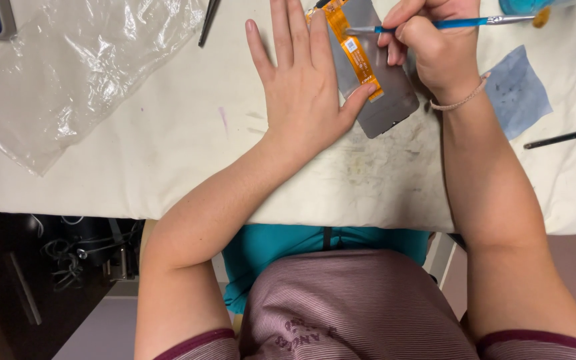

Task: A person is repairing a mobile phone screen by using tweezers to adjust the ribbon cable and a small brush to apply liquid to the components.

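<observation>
A grey rectangular panel (387, 93) with an orange flex ribbon (355, 50) along it lies on the white table (168, 133). My left hand (299, 80) rests flat, fingers spread, on the panel's left edge, thumb touching the ribbon's lower end. My right hand (435, 50) grips a thin blue-handled brush (461, 23), its tip pointing left onto the ribbon near the panel's top.
A crumpled clear plastic bag (75, 67) lies at the left. A blue-grey cloth square (516, 90) sits right of my wrist, with thin dark tools (565, 137) beyond. A dark tool (208, 23) lies at the top. The table's front edge runs just before my body.
</observation>
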